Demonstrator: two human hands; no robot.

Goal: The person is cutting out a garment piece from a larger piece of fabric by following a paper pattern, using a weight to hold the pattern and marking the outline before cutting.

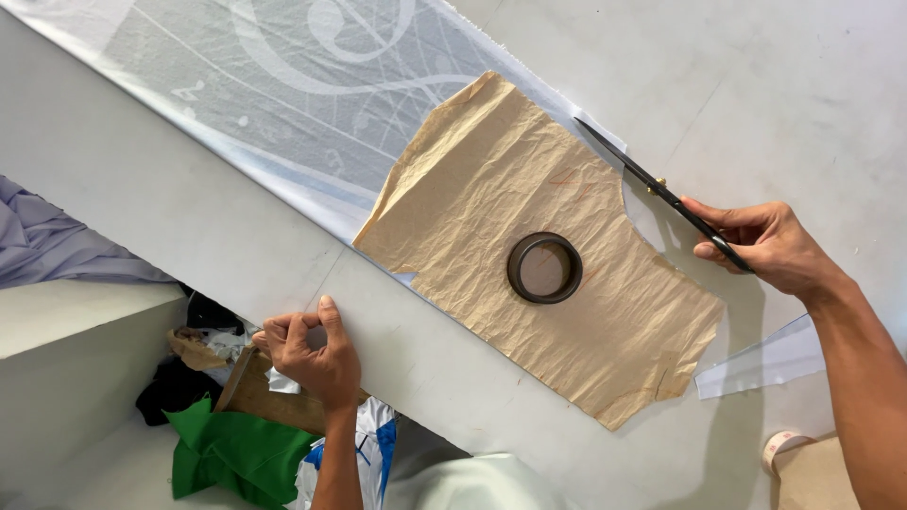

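A crumpled brown paper pattern (491,203) lies on pale printed fabric (283,85) spread over a white table (189,217). A dark ring (545,267) rests on the pattern as a weight. My right hand (770,246) grips black scissors (652,187), whose blades run along the pattern's curved right edge. My left hand (312,354) rests at the table's near edge, fingers curled loosely, holding nothing, a little left of the pattern.
A cut strip of pale fabric (765,364) lies near my right forearm. A tape roll (782,444) sits at the lower right. Below the table edge are green cloth (236,453), a wooden board (265,397) and a lilac cloth (57,241) at the left.
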